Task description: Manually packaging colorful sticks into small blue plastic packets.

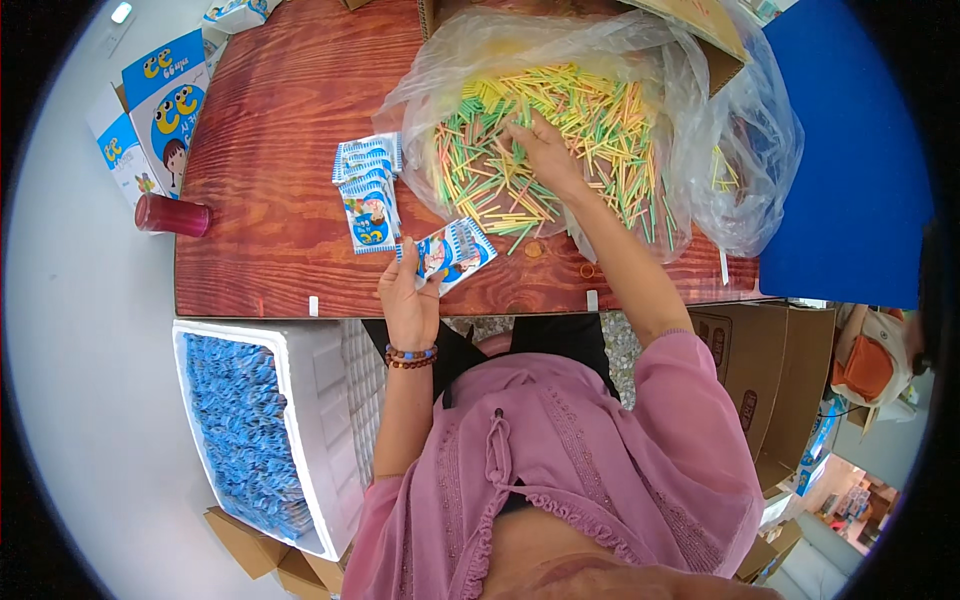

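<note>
My left hand (408, 297) is closed on a few small blue-and-white printed packets (455, 252), fanned out just above the table's near edge. Beyond them, more such packets (368, 205) lie overlapped in a short row on the wood. My right hand (543, 152) reaches into a heap of short thin coloured sticks (600, 110), yellow, green and pink. Its fingertips are pinched together among the sticks, with green ones at the fingers. Beneath and around the heap spreads a clear plastic bag (415, 110), its mouth laid wide.
A red-brown wooden table (270, 130) carries everything. At its left edge stand a dark pink cylinder (173, 215) and printed blue-white boxes (165, 110). Below left, a white foam box (300, 420) is full of blue packets. Cardboard boxes (790, 380) stand at lower right, under a blue panel (850, 150).
</note>
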A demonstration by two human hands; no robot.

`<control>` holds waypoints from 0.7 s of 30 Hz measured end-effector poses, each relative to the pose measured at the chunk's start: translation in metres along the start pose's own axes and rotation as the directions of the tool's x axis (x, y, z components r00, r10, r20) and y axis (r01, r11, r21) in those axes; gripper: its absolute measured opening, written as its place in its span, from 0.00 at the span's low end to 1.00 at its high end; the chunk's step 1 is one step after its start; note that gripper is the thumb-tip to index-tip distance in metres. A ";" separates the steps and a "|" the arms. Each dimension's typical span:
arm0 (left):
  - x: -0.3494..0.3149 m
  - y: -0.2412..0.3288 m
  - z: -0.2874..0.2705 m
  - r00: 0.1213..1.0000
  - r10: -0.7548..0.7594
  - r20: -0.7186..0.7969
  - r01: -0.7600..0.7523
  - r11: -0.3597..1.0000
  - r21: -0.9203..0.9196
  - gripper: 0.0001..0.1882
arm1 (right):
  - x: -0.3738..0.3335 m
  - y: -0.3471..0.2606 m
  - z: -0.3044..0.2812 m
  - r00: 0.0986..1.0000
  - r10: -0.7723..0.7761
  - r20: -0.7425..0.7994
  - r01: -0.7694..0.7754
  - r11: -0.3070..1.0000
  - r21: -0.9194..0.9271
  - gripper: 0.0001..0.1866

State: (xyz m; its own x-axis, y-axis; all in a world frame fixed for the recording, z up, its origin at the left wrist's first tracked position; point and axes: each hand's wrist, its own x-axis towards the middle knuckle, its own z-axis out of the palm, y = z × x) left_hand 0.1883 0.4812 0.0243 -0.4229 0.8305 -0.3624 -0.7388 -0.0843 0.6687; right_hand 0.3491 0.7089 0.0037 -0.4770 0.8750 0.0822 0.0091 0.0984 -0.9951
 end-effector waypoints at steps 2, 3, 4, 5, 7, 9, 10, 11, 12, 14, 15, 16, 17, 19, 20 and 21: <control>-0.002 0.001 -0.001 1.000 0.004 -0.015 -0.004 1.000 -0.028 0.08 | -0.005 -0.006 0.005 1.000 0.013 0.014 -0.014 0.997 0.080 0.12; -0.002 0.001 -0.001 1.000 0.005 -0.025 -0.006 0.999 -0.053 0.08 | -0.010 -0.007 0.011 1.000 -0.008 -0.001 0.008 0.987 0.163 0.10; -0.003 0.001 -0.001 1.000 0.006 -0.027 -0.008 0.998 -0.055 0.08 | -0.015 -0.011 0.017 0.999 -0.029 -0.018 0.033 0.969 0.245 0.09; -0.003 0.001 -0.002 1.000 0.006 -0.018 -0.007 0.998 -0.059 0.08 | -0.023 -0.012 0.024 1.000 -0.027 -0.012 0.029 0.969 0.245 0.09; -0.004 0.000 -0.002 1.000 0.004 -0.011 -0.005 0.998 -0.063 0.08 | -0.037 -0.014 0.034 0.998 -0.069 -0.006 0.068 0.996 -0.062 0.11; -0.002 -0.003 0.005 1.000 -0.010 0.008 0.010 0.998 -0.066 0.08 | -0.042 0.020 0.033 0.993 -0.105 -0.057 0.093 0.977 -0.190 0.13; -0.003 -0.002 0.004 1.000 -0.008 0.001 0.008 0.998 -0.067 0.08 | -0.044 0.015 0.041 0.986 -0.143 -0.082 0.111 0.945 -0.308 0.15; -0.003 0.000 0.003 1.000 -0.005 -0.001 0.005 0.998 -0.059 0.07 | -0.049 -0.001 0.040 0.998 -0.063 -0.017 0.057 0.971 -0.232 0.17; -0.004 0.001 0.002 1.000 -0.003 -0.003 0.003 0.999 -0.051 0.07 | -0.048 0.001 0.043 0.998 -0.061 -0.011 0.056 0.972 -0.230 0.17; -0.003 0.001 0.002 1.000 -0.009 -0.006 0.009 0.998 -0.056 0.06 | -0.047 0.004 0.040 0.985 -0.171 -0.029 0.140 0.884 -0.447 0.18; -0.002 0.001 0.002 1.000 -0.013 -0.014 0.012 0.998 -0.061 0.06 | -0.044 0.020 0.035 0.981 -0.191 0.019 0.176 0.854 -0.490 0.19; -0.002 0.000 0.002 1.000 -0.012 -0.013 0.011 0.998 -0.063 0.06 | -0.045 0.024 0.034 0.981 -0.192 0.021 0.178 0.853 -0.491 0.19; -0.002 0.000 0.002 1.000 -0.011 -0.012 0.010 0.998 -0.058 0.06 | -0.046 0.029 0.033 0.978 -0.209 0.013 0.188 0.847 -0.496 0.19; -0.002 -0.001 0.002 1.000 -0.010 -0.009 0.010 0.998 -0.054 0.06 | -0.046 0.030 0.031 0.974 -0.227 0.004 0.198 0.841 -0.504 0.18; -0.002 -0.003 0.001 1.000 -0.015 -0.008 0.014 0.998 -0.057 0.06 | -0.046 0.028 0.032 0.980 -0.198 -0.014 0.169 0.871 -0.461 0.18; -0.002 -0.003 0.001 1.000 -0.019 -0.007 0.019 0.998 -0.059 0.07 | -0.047 0.025 0.032 0.985 -0.167 -0.032 0.139 0.899 -0.416 0.18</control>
State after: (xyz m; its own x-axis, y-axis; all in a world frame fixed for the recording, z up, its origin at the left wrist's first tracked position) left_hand 0.1922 0.4804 0.0234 -0.4124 0.8280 -0.3800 -0.7764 -0.1013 0.6220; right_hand 0.3434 0.6552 -0.0270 -0.4437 0.8608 0.2493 0.3072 0.4074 -0.8600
